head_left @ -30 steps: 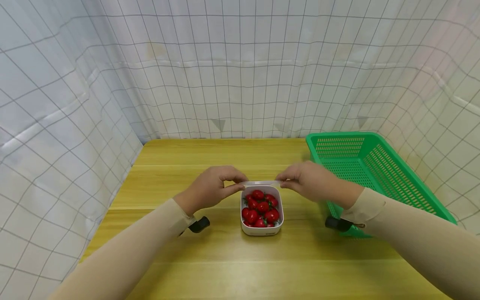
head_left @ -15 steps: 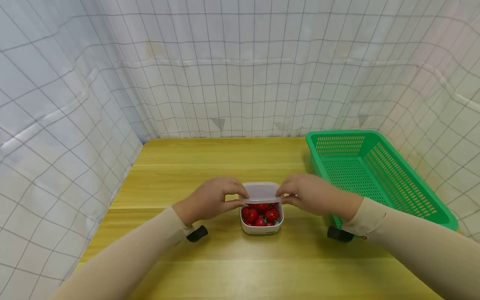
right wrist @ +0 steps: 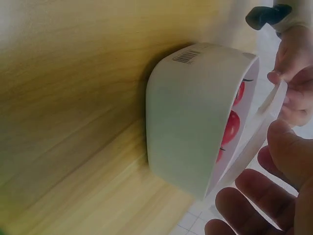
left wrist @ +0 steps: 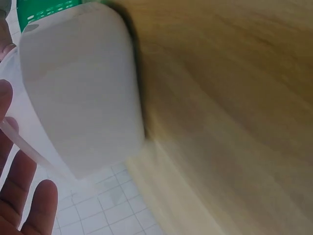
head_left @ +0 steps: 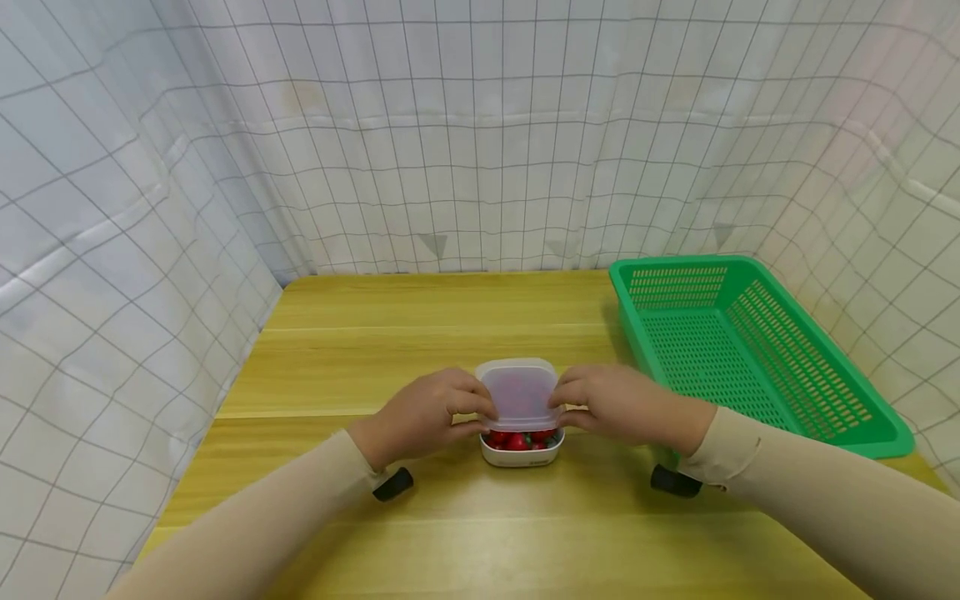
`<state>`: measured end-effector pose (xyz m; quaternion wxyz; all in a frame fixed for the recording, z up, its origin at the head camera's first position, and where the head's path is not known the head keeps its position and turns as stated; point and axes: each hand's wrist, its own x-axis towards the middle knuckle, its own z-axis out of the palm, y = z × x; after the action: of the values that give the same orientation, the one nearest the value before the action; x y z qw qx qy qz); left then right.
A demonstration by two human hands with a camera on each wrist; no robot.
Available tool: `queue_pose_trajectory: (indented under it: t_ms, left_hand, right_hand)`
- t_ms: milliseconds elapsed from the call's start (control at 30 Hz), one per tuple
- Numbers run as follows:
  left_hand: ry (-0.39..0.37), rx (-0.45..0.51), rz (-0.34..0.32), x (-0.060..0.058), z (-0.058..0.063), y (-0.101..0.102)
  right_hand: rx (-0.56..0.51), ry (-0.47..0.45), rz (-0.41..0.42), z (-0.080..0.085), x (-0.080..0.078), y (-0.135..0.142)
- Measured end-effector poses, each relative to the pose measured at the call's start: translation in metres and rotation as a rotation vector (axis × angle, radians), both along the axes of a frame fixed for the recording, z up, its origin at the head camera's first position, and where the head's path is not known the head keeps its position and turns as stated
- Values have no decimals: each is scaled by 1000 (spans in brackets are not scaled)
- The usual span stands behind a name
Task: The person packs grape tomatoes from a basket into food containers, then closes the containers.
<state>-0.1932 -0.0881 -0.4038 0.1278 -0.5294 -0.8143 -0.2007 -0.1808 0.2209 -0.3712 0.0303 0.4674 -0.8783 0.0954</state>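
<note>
A white box with rounded corners stands on the table, and red cherry tomatoes with green stems show in its front part. Over it slants a translucent lid, its far edge low on the box and its near edge raised. My left hand pinches the lid's left near corner between thumb and fingers. At the right near corner my right hand pinches it the same way. In the right wrist view a gap shows between the lid and the rim of the box, which bears a barcode.
A green perforated basket stands at the table's right side, close behind the right forearm. The wooden table runs back to a white gridded curtain. Dark straps hang under both wrists.
Held by both hands, the lid has tipped from nearly edge-on behind the box to slanting over it. Its near edge has come down and toward me, covering most of the tomatoes.
</note>
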Motion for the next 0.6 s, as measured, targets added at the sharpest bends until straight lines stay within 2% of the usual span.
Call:
queue_pose_trajectory:
  t_ms: [300, 433, 600]
  left_hand:
    - [109, 37, -54, 2, -12, 0]
    - [112, 33, -70, 2, -13, 1]
    - [68, 9, -72, 2, -12, 0]
  right_hand:
    - [45, -36, -34, -7, 1, 0]
    - [50, -37, -20, -7, 1, -1]
    - [34, -41, -3, -8, 2, -1]
